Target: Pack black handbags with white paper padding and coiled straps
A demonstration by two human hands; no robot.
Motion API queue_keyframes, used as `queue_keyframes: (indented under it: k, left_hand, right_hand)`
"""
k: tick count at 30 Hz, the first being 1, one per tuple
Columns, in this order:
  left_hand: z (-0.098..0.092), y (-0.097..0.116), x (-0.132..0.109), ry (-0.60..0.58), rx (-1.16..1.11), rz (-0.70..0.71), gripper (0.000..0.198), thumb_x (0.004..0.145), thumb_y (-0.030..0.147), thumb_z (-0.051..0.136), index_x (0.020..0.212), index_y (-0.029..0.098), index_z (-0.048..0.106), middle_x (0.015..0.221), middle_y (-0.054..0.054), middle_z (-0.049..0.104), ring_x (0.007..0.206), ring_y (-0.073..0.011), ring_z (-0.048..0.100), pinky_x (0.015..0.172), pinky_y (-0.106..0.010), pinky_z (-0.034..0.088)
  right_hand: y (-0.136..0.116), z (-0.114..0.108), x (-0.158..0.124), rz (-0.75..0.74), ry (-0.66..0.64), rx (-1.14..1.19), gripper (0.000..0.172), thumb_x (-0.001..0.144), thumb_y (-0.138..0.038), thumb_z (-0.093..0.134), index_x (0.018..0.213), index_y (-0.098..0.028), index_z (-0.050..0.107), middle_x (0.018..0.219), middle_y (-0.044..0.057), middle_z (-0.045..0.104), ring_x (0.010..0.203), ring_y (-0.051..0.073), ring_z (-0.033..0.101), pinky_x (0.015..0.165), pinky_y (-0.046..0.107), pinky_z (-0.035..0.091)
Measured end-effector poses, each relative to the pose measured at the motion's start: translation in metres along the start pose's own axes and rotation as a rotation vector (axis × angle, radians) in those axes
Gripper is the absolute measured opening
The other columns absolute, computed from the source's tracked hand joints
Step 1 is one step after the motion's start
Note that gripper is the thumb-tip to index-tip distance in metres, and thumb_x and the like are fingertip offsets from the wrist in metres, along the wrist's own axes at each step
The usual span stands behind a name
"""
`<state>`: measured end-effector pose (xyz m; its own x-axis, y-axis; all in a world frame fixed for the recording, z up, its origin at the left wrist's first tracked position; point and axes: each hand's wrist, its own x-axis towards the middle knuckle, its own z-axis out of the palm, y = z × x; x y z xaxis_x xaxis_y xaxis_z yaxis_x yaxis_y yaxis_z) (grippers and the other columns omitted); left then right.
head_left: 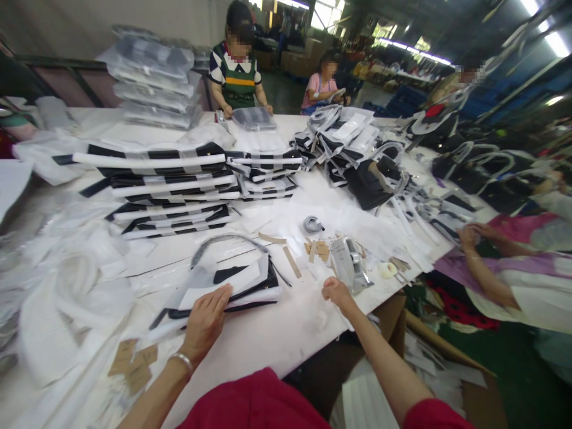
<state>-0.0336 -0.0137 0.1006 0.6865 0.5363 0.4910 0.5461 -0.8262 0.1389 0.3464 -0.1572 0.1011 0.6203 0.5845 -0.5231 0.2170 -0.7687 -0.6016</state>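
Where the wrap [67, 310] lies: at the far left, loose and crumpled; a stray fold could creep under the work if it gets dragged.
Cards [134, 364]: brown, just right of the wrap; any print on them is too small to read.
Stack [170, 179]: striped black and white, uneven at its ends; a knock could set the layers sliding, as they look slick (plastic seldom grips plastic). No label is legible.
Left hand [208, 313]: flat on the bag [257, 296], fingers together and straight, resting on it rather than clamped.
Bag: on the table [277, 342], under that palm, its handle [227, 235] looped behind. Should the palm slip, the sheet [243, 279] on top could skew or crease. No brand shows.
Strips [292, 262]: brown, between bag and dispenser [342, 262]; a sweep of the bag could scatter them.
Right hand [337, 292]: beside the dispenser, fingers curled together; I cannot tell whether tape is between them. If so, it could fold onto itself.
Dispenser: grey; its cutting end could nick a careless finger. Dark marks on its side resemble writing, unreadable.
Roll [387, 270]: near the table's edge; an elbow could knock it off.
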Motion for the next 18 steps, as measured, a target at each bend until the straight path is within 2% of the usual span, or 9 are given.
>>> queue_keyframes:
  k: [4,8,10,13,15,16,18]
  left_hand:
    - [0.0,0.0,0.0,-0.013,-0.009,-0.024,0.058,0.083,0.007,0.045,0.141,0.017,0.044,0.12,-0.012,0.068,0.105,-0.024,0.065,0.088,-0.037,0.047]
    - [-0.001,0.001,0.0,-0.021,-0.002,-0.031,0.055,0.084,0.006,0.044,0.137,0.015,0.046,0.119,-0.013,0.067,0.106,-0.0245,0.064,0.088,-0.038,0.046]
    - [-0.001,0.001,0.001,-0.025,-0.003,-0.033,0.053,0.083,0.005,0.044,0.135,0.014,0.047,0.119,-0.013,0.067,0.106,-0.0249,0.063,0.089,-0.038,0.046]
    - [-0.002,-0.001,0.002,-0.027,-0.015,-0.063,0.052,0.082,0.007,0.047,0.134,0.014,0.048,0.12,-0.014,0.066,0.105,-0.0258,0.063,0.089,-0.038,0.046]
    - [-0.004,-0.003,0.003,-0.029,-0.027,-0.103,0.052,0.083,0.01,0.049,0.135,0.015,0.047,0.121,-0.014,0.066,0.104,-0.0266,0.063,0.089,-0.039,0.046]
    - [-0.004,-0.004,0.004,-0.029,-0.033,-0.127,0.053,0.083,0.012,0.05,0.136,0.015,0.046,0.121,-0.014,0.066,0.104,-0.0269,0.063,0.089,-0.039,0.046]
    - [-0.006,-0.006,0.005,-0.028,-0.04,-0.17,0.054,0.083,0.014,0.051,0.137,0.015,0.044,0.12,-0.014,0.066,0.104,-0.0273,0.063,0.089,-0.04,0.046]
  right_hand:
    - [0.0,0.016,-0.021,0.013,-0.191,0.208,0.017,0.053,-0.018,0.057,0.069,-0.02,0.051,0.049,-0.007,0.052,0.048,0.012,0.048,0.051,0.023,0.035]
    - [-0.007,0.032,-0.037,-0.037,-0.27,0.383,0.021,0.061,-0.024,0.057,0.081,-0.021,0.053,0.062,-0.007,0.055,0.057,0.01,0.051,0.059,0.022,0.041]
    - [-0.006,0.048,-0.045,-0.032,-0.315,0.397,0.018,0.061,-0.023,0.058,0.078,-0.02,0.054,0.059,-0.007,0.055,0.054,0.01,0.049,0.057,0.022,0.04]
    - [-0.001,0.076,-0.055,-0.013,-0.385,0.32,0.016,0.053,-0.014,0.064,0.066,-0.018,0.056,0.049,-0.007,0.051,0.046,0.011,0.045,0.05,0.022,0.035]
    - [0.0,0.09,-0.058,-0.028,-0.364,0.282,0.015,0.054,-0.012,0.065,0.066,-0.018,0.059,0.05,-0.007,0.051,0.048,0.012,0.047,0.052,0.023,0.036]
    - [-0.001,0.094,-0.058,-0.05,-0.312,0.269,0.015,0.057,-0.013,0.066,0.07,-0.019,0.061,0.054,-0.006,0.053,0.053,0.013,0.05,0.055,0.024,0.038]
    - [-0.006,0.098,-0.057,-0.112,-0.121,0.209,0.015,0.067,-0.019,0.066,0.082,-0.02,0.063,0.066,-0.003,0.058,0.066,0.016,0.055,0.065,0.026,0.043]
